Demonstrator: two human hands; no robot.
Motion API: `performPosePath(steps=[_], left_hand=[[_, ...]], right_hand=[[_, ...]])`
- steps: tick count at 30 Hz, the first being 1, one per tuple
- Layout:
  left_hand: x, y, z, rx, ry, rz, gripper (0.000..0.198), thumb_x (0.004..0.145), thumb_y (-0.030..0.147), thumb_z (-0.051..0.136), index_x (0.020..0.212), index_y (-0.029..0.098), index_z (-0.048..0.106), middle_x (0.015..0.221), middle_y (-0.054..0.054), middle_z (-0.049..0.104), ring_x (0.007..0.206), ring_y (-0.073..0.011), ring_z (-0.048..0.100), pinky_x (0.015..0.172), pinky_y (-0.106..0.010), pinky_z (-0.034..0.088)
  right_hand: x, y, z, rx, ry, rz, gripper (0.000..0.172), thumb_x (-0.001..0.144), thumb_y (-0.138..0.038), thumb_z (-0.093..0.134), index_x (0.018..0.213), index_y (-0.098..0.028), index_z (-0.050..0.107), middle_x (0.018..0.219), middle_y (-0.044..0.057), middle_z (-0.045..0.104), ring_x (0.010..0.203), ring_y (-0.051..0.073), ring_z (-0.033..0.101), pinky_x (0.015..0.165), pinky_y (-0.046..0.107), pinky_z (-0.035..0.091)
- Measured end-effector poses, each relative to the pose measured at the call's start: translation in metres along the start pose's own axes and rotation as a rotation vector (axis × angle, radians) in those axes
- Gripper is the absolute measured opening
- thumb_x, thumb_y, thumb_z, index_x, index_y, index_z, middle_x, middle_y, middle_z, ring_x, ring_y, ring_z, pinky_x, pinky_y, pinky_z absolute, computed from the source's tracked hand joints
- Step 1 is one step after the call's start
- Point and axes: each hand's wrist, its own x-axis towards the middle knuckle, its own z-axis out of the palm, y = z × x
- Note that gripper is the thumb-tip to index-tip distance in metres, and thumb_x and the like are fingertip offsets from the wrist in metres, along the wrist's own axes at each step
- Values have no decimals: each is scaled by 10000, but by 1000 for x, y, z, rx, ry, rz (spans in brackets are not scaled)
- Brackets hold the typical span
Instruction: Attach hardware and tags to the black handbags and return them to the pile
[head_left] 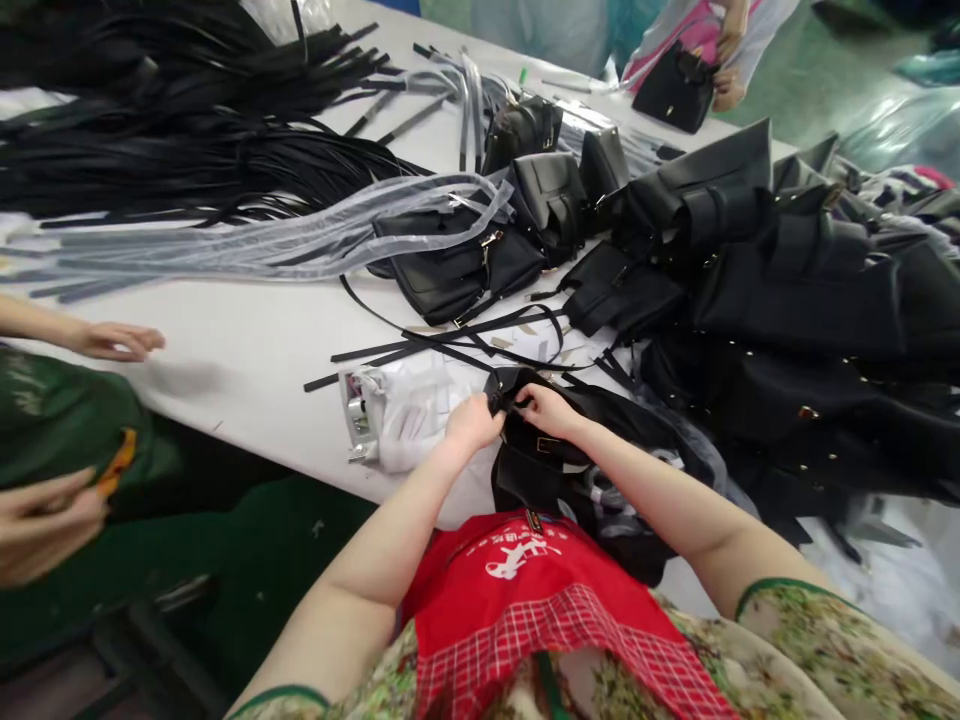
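A black handbag [519, 475] with a gold buckle lies at the table's front edge, close to my red apron. My left hand [474, 420] is closed on the left side of its upper edge. From the other side my right hand [546, 408] pinches the dark material at the bag's opening, its fingertips only a little apart from those of my left hand. Details between the fingertips are too small to make out. Left of the bag, white wrapping [412, 420] with shiny metal pieces touches the area beside my left hand. Loose black straps [450, 340] lie just beyond both hands.
Black bags [802, 290] are heaped on the right, with more bags [465, 265] ahead. Bundled black straps [187, 160] and plastic-wrapped strips [262, 245] cover the left back. A co-worker's hand [120, 340] is at left; another person's hands hold a black bag [675, 90] across the table.
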Motion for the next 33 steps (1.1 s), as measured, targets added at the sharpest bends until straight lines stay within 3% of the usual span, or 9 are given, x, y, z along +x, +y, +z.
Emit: performPosePath(steps=[2, 6, 8, 10, 13, 19, 26, 33], left_hand=[[3, 3, 2, 9, 17, 13, 389, 885, 428, 419, 1048, 140, 625, 1051, -185, 690, 995, -312, 659, 809, -380, 498], [9, -3, -2, 17, -1, 65, 322, 856, 333, 451, 1039, 143, 636, 1033, -160, 700, 977, -286, 664, 813, -351, 504], [11, -8, -8, 16, -22, 91, 295, 844, 307, 463, 1021, 157, 646, 1024, -135, 708, 968, -264, 666, 811, -324, 505], [12, -12, -13, 14, -39, 111, 280, 840, 295, 468, 1014, 174, 651, 1026, -110, 713, 960, -245, 668, 804, -301, 506], [12, -14, -16, 21, -48, 125, 285, 842, 314, 477, 1020, 179, 654, 1033, -110, 713, 959, -251, 670, 792, -302, 508], [10, -14, -13, 37, -66, 126, 294, 830, 360, 525, 1016, 178, 663, 1011, -132, 716, 958, -276, 675, 785, -317, 506], [13, -26, -19, 41, -94, 121, 286, 771, 359, 596, 982, 179, 663, 986, -115, 720, 941, -269, 672, 773, -298, 500], [21, -27, -21, 50, -23, 41, 333, 865, 402, 484, 1024, 151, 634, 1012, -147, 705, 939, -280, 668, 785, -334, 499]], right_hand=[[4, -6, 5, -7, 12, -14, 227, 748, -152, 657, 970, -172, 610, 846, 7, 613, 612, 101, 550, 619, 240, 443], [10, -16, 13, -54, 44, -70, 51, 769, -209, 662, 783, -178, 625, 862, 22, 577, 699, 122, 537, 659, 252, 425], [11, -17, 17, -23, 60, -67, 81, 787, -224, 648, 734, -179, 608, 853, 18, 571, 709, 123, 536, 663, 251, 424], [13, -16, 20, 66, 108, -31, 59, 779, -225, 650, 792, -182, 611, 873, 9, 571, 651, 102, 527, 641, 246, 431], [18, -14, 22, 198, 170, 18, 169, 759, -190, 634, 927, -185, 611, 913, 4, 577, 576, 77, 511, 619, 244, 454], [24, -14, 25, 231, 101, 9, 93, 754, -197, 640, 839, -161, 649, 912, 27, 592, 623, 90, 547, 625, 242, 466], [14, -15, 20, 244, -10, -13, 167, 727, -299, 709, 696, -173, 604, 683, -27, 526, 611, 101, 475, 612, 238, 392], [9, -10, 15, 468, -29, 233, 234, 812, -413, 531, 728, -207, 459, 482, -71, 485, 437, 101, 466, 476, 213, 374]])
